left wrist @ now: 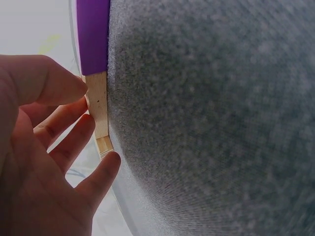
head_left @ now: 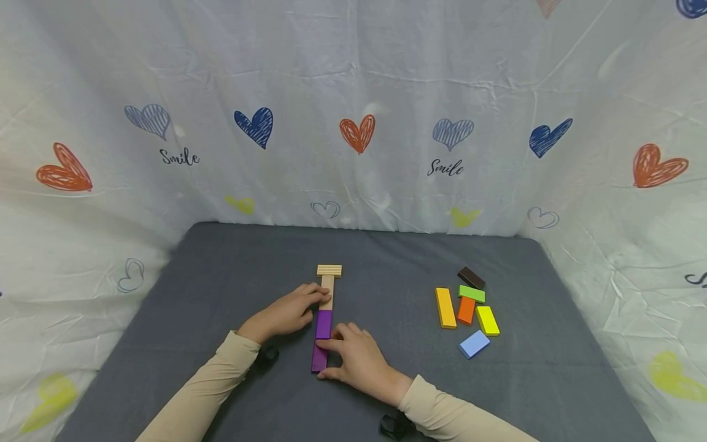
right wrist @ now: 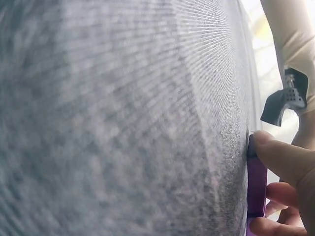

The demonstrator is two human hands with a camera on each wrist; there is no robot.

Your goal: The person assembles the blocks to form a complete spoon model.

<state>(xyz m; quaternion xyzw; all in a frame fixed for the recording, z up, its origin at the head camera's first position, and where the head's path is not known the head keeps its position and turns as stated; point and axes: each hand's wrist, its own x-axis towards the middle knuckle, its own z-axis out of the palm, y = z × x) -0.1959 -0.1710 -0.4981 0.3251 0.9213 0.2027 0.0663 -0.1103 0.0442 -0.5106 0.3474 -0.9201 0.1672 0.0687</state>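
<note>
A straight line of blocks lies on the dark grey table. At its far end, a ridged pale wooden piece [head_left: 329,270] sits crosswise. A plain wooden block [head_left: 328,283] comes after it, then a purple block [head_left: 323,324], and nearest a darker purple block [head_left: 318,361]. My left hand [head_left: 287,312] rests its fingertips on the plain wooden block, fingers loosely spread in the left wrist view. With my right hand [head_left: 361,362] I pinch the nearest purple block, thumb at its near end and fingers farther along it. Those fingers partly cover the block.
Right of the line lies a loose group: a yellow-orange block [head_left: 445,308], a dark brown block [head_left: 471,278], a green block [head_left: 472,294], an orange block [head_left: 466,310], a yellow block [head_left: 488,320] and a light blue block [head_left: 474,344]. A white curtain [head_left: 353,190] hangs behind the table.
</note>
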